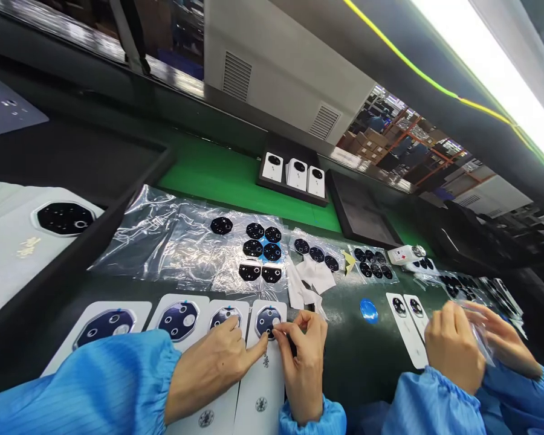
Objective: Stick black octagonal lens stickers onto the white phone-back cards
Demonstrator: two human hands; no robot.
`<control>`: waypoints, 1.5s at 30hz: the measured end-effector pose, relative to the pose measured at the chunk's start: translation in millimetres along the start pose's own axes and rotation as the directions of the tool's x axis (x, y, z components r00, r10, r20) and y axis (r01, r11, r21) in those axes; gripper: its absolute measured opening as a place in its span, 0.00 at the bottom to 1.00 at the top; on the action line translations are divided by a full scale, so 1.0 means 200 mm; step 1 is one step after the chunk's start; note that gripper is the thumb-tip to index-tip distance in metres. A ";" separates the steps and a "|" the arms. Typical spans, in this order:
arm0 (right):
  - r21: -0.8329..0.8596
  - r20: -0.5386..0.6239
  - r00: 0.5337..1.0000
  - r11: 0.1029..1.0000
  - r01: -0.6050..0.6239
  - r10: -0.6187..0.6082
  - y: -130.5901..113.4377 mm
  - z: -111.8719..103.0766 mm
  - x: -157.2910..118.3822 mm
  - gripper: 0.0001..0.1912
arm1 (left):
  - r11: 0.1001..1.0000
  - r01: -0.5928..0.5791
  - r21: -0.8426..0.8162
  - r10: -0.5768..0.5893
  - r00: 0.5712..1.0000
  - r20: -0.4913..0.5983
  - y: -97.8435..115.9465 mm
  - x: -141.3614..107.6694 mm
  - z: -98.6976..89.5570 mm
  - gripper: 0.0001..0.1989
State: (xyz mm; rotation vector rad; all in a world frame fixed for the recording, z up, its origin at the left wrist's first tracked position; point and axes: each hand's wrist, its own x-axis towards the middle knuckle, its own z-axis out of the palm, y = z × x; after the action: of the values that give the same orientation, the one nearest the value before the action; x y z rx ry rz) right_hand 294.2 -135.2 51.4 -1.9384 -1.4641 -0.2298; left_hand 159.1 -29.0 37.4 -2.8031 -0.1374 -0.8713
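Several white phone-shaped panels with dark octagonal camera areas lie in a row at the front. My left hand (213, 368) rests over two of them, its thumb and index finger spread, the thumb at the lower edge of the camera area on the rightmost panel (262, 374). From the right, my right hand (303, 362) touches that same camera area (268, 320), thumb and index finger pinched at its edge; what they hold, if anything, is too small to name. The neighbouring panel's camera area (220, 315) is partly behind my left index finger.
Black octagonal pieces (272, 252) lie on clear plastic film (163, 241), beside white paper scraps (317, 275). Dark trays (294, 192) stand behind. At right are a blue disc (369, 311), two white panels (405, 332) and a co-worker's hands (456, 344) holding clear film.
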 end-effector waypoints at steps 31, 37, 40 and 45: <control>-0.340 -0.204 0.974 0.940 0.020 -0.095 1.00 -0.76 -0.17 0.11 | 0.996 -0.087 -0.032 0.092 0.968 0.231 0.00 0.00 -0.05 0.18; -0.332 -0.192 0.977 0.943 0.022 -0.091 1.04 -0.77 -0.17 0.10 | 0.996 -0.074 -0.052 0.085 0.968 0.234 0.00 0.00 -0.04 0.20; -0.323 -0.221 0.970 0.946 0.028 -0.104 1.05 -0.76 -0.17 0.12 | 0.996 -0.081 -0.045 0.089 0.969 0.228 0.00 0.00 -0.04 0.21; -0.301 -0.234 0.965 0.953 0.042 -0.116 1.03 -0.74 -0.15 0.14 | 0.995 -0.082 -0.056 0.092 0.970 0.224 0.00 -0.01 -0.04 0.19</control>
State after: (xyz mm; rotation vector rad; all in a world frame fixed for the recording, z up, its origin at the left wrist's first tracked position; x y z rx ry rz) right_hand 508.0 -275.6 62.2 -1.9936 -1.4010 -0.7402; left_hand 154.0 -30.3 43.0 -2.9197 -0.0274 -0.5403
